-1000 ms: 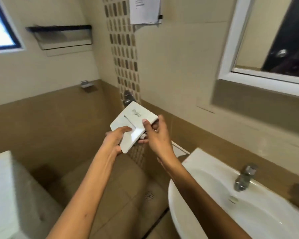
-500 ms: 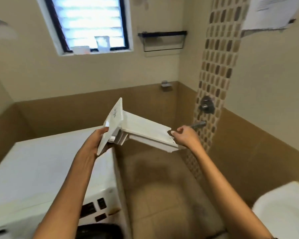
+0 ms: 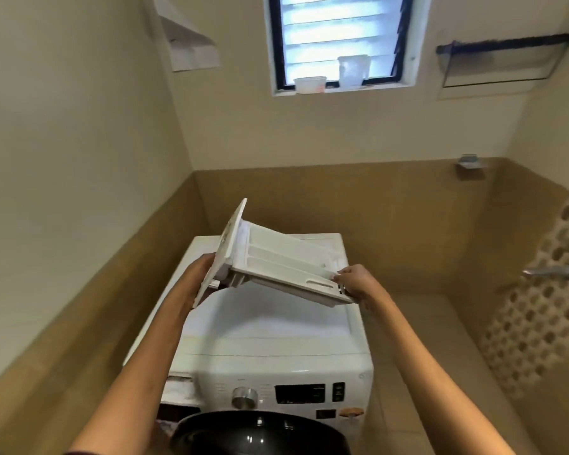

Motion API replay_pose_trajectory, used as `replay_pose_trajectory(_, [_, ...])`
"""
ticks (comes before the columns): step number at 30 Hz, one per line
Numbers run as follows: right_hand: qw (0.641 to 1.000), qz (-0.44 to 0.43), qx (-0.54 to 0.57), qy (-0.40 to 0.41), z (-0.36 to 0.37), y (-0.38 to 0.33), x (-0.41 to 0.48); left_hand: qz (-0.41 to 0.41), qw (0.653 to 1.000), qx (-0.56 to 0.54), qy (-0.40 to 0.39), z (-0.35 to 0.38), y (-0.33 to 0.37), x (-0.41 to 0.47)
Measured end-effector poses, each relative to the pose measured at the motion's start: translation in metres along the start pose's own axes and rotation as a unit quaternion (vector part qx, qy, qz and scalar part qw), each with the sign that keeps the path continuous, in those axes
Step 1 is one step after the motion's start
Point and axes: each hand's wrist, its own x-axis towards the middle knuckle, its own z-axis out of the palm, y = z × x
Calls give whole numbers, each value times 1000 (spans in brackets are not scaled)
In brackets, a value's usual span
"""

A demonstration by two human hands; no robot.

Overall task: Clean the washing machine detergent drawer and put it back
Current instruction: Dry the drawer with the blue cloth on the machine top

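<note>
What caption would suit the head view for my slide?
Both hands, left hand and right hand, hold the detergent drawer above the washing machine.

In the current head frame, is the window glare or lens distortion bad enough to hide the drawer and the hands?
Head view: the window is blown out, yet the detergent drawer stays evenly lit with its ribs legible; the left hand and right hand are slightly soft; wide-angle bending curves the walls and the washing machine; no hard shadows.

The detergent drawer [image 3: 276, 261] hangs above the washing machine [image 3: 270, 343] (two containers [image 3: 353, 71] sit on the window sill [image 3: 335, 89] behind).
</note>
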Motion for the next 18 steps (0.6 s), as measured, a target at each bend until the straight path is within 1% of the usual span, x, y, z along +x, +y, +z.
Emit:
replay_pose_trajectory(2, [1000, -8, 9, 3, 30, -13, 15, -14, 997, 81, 8, -29, -6, 8])
replay_pose_trajectory(4, [1000, -20, 12, -4, 58, -22, 30, -40, 991, 129, 16, -52, -12, 16])
replay_pose_trajectory(5, [1000, -24, 10, -5, 70, -25, 36, -44, 990, 128, 30, -63, -16, 20])
replay_pose_trajectory(7, [1000, -26, -1, -16, 94, -32, 48, -56, 992, 109, 27, -88, -25, 25])
replay_pose_trajectory(8, [999, -28, -1, -21, 105, -33, 54, -55, 992, 107, 37, -98, -30, 28])
replay_pose_trajectory(9, [999, -31, 2, -22, 115, -34, 59, -52, 991, 104, 65, -101, -32, 32])
replay_pose_trajectory(10, [999, -32, 5, -21, 123, -36, 62, -51, 991, 79, 91, -98, -32, 34])
replay_pose_trajectory(12, [999, -30, 3, -22, 141, -38, 69, -44, 992, 33, 112, -105, -40, 39])
replay_pose_trajectory(15, [1000, -22, 8, -15, 162, -38, 81, -72, 993, -12, 97, -119, -50, 61])
replay_pose_trajectory(18, [1000, -9, 7, 10, 183, -36, 91, -77, 993, -1, 86, -130, -57, 85])
